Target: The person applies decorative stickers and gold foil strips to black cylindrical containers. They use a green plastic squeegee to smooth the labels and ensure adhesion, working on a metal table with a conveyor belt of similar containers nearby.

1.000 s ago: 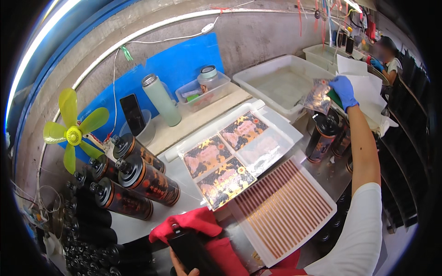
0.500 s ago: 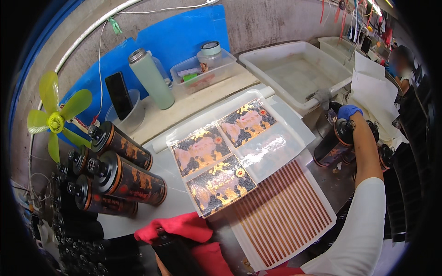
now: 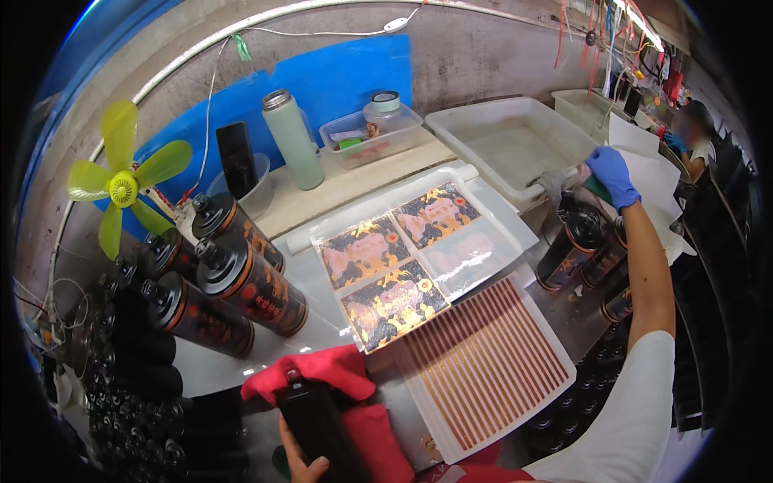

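Observation:
My left hand (image 3: pixel 299 455) is wrapped around a plain black bottle (image 3: pixel 318 423) at the lower edge, against a bunched red cloth (image 3: pixel 322 374). At the far right my right hand (image 3: pixel 616 175), in a blue glove, is closed above the basin's near corner. A bit of green (image 3: pixel 596 189) shows under its fingers, and a greyish wrapped piece (image 3: pixel 554 182) lies beside it; what exactly it grips I cannot make out. Below that hand stand several black bottles with printed decoration (image 3: pixel 570 245). Between my arms lies a sheet of patterned black, gold and pink labels (image 3: pixel 366 249).
A tray of brown stripes (image 3: pixel 483 362) lies in front of the labels. On the left stand decorated bottles (image 3: pixel 254 286) and a yellow-green fan (image 3: pixel 122 189). A flask (image 3: pixel 291 141), a phone (image 3: pixel 236 159) and a white basin (image 3: pixel 515 137) are at the back. Another person (image 3: pixel 696 149) is far right.
My right hand has risen from among the decorated bottles to the spot beside the basin. The view has shifted, and more of my left hand on the black bottle shows.

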The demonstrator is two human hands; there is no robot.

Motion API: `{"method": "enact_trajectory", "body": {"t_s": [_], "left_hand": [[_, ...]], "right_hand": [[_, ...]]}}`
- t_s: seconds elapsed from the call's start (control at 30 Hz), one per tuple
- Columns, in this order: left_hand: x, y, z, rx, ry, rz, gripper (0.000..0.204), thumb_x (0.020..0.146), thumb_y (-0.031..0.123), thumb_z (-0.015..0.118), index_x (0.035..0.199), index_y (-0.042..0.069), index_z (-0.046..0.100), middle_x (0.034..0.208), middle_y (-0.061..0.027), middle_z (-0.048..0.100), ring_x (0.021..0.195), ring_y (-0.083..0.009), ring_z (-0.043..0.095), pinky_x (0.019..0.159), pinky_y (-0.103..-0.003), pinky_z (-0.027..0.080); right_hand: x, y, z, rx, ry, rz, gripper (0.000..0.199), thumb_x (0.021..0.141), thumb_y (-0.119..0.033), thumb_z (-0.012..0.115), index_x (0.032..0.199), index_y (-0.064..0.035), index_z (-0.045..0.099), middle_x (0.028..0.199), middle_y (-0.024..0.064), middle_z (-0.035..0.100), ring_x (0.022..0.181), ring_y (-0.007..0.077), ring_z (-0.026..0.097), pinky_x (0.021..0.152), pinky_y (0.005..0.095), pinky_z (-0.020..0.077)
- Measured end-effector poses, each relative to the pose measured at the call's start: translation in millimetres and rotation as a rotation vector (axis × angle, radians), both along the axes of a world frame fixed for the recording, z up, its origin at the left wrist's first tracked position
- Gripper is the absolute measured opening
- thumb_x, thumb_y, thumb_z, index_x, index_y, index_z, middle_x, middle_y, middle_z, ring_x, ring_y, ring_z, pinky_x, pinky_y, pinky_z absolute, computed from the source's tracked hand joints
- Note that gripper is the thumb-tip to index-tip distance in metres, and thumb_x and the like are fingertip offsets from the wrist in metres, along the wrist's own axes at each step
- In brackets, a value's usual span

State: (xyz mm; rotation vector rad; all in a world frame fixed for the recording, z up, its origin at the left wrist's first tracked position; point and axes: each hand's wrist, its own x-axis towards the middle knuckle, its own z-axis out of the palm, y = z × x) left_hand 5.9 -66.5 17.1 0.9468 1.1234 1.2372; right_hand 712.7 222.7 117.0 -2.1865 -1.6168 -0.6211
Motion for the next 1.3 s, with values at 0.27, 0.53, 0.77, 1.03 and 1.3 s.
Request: {"method": "enact_trajectory", "body": {"t_s": [0.27, 0.53, 0.77, 1.03, 1.3], "left_hand": [[1, 3, 13, 0.122, 0.156, 0.014, 0.097, 0.071, 0.011, 0.072, 0.147, 0.003, 0.012, 0.142, -0.0167, 0.032, 0.131, -0.0271, 0.034, 0.109, -0.037, 0.026], [-2, 2, 8, 0.105, 0.201, -0.011, 0.104, 0.072, 0.018, 0.08, 0.145, -0.002, 0.009, 0.138, -0.0205, 0.035, 0.125, -0.0261, 0.041, 0.105, -0.034, 0.032], [-7, 4, 7, 0.169, 0.035, -0.077, 0.098, 0.077, 0.015, 0.076, 0.144, -0.005, 0.006, 0.136, -0.0196, 0.036, 0.124, -0.0241, 0.042, 0.105, -0.033, 0.032], [-13, 3, -6, 0.22, 0.066, -0.074, 0.098, 0.078, 0.017, 0.076, 0.144, -0.005, 0.007, 0.14, -0.0211, 0.033, 0.128, -0.0256, 0.038, 0.107, -0.034, 0.029], [-4, 21, 58, 0.513, -0.001, -0.108, 0.094, 0.071, 0.012, 0.081, 0.143, -0.003, 0.022, 0.141, -0.0176, 0.034, 0.13, -0.028, 0.038, 0.108, -0.037, 0.029]], "right_hand": [[-193, -60, 101, 0.063, 0.361, 0.422, 0.027, 0.079, -0.024, 0.067, 0.076, 0.0022, 0.061, 0.064, 0.0083, 0.059, 0.06, 0.0125, 0.052, 0.059, 0.0302, 0.0444], [-346, -144, 55, -0.023, 0.775, 0.61, 0.013, 0.076, -0.004, 0.068, 0.086, 0.0019, 0.062, 0.078, 0.0026, 0.063, 0.073, 0.0072, 0.056, 0.068, 0.0229, 0.0467], [-437, -198, 22, -0.26, 1.038, 0.607, 0.01, 0.078, -0.003, 0.068, 0.086, 0.0029, 0.067, 0.076, 0.001, 0.066, 0.069, 0.0056, 0.058, 0.064, 0.0208, 0.0469], [-487, -232, 19, -0.302, 0.684, 0.703, 0.016, 0.082, -0.011, 0.066, 0.094, 0.0001, 0.065, 0.072, 0.0095, 0.065, 0.061, 0.0119, 0.06, 0.059, 0.0256, 0.0475], [-511, -258, 58, -0.252, 0.972, 0.756, 0.016, 0.083, -0.008, 0.069, 0.094, 0.0037, 0.066, 0.073, 0.0045, 0.064, 0.068, 0.0038, 0.057, 0.061, 0.0211, 0.0477]]}}
